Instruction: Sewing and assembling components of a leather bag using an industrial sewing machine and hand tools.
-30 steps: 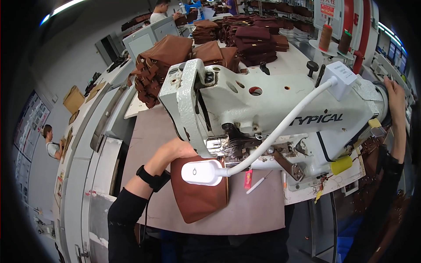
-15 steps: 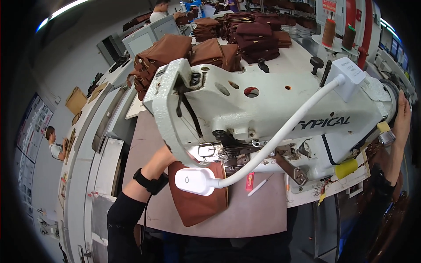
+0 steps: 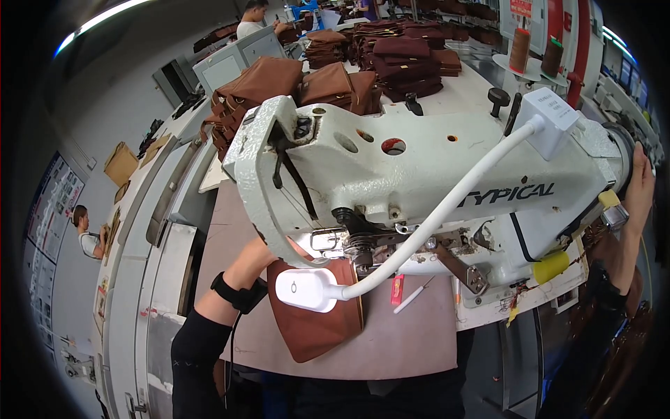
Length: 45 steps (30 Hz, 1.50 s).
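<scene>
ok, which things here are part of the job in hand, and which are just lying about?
In the job, it seems:
brown piece at the sewing machine
left hand, mostly hidden behind the machine
right hand at the handwheel
white gooseneck lamp

Lying about, apparently:
pink-red packet
white pen-like tool
maroon stack

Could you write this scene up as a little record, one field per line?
Machine: white sewing machine
Material: brown piece, reaching under the machine's head
Left hand: mostly hidden behind the machine's head, near the brown piece
Right hand: at the handwheel
Tabletop: pink packet and white pen-like tool
Fixture: white gooseneck, hiding part of the brown piece
Behind machine: stacks of brown pieces
</scene>
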Motion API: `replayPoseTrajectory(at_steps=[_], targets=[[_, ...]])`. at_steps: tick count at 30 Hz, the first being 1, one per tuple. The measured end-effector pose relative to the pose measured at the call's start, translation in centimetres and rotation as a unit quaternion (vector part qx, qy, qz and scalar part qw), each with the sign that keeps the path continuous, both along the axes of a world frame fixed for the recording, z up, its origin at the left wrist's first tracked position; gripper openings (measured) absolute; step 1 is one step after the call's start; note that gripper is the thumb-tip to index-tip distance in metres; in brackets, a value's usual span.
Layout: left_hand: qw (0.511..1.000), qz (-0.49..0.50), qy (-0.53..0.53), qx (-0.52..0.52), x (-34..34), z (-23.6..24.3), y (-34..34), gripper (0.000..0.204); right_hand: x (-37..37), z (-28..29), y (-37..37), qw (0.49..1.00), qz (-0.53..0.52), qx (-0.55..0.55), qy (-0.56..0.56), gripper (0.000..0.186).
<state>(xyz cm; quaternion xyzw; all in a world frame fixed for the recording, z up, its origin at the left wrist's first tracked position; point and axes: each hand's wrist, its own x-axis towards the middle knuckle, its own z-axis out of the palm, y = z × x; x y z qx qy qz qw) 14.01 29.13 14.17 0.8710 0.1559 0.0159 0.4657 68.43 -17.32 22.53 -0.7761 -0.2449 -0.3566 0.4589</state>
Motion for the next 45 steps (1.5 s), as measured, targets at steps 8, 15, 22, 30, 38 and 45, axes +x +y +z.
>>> replayPoseTrajectory(at_steps=[8,15,22,30,38,45], targets=[[1.000,-0.001,-0.002,-0.004,0.2,-0.3,0.0,0.040,-2.7,0.2,1.6,0.996,-0.054,0.014,-0.070,0.055],[1.000,-0.002,-0.007,-0.004,0.4,-0.6,0.1,0.040,-4.9,-0.9,2.9,0.995,-0.045,0.037,-0.083,0.054],[0.999,0.009,0.018,0.026,0.6,-0.8,0.1,0.039,-4.2,0.3,2.4,0.995,-0.064,0.014,-0.080,0.051],[1.000,-0.002,-0.017,-0.003,0.7,-0.8,0.0,0.039,-6.3,-5.3,2.9,0.981,0.016,0.141,-0.135,0.043],[1.000,-0.003,-0.015,-0.004,0.7,-0.8,-0.1,0.039,-23.2,-8.1,5.0,0.966,0.027,0.258,0.009,0.042],[1.000,-0.001,-0.013,-0.009,0.6,-0.5,-0.3,0.038,-39.8,-15.6,18.2,0.847,0.473,-0.063,0.234,0.019]])
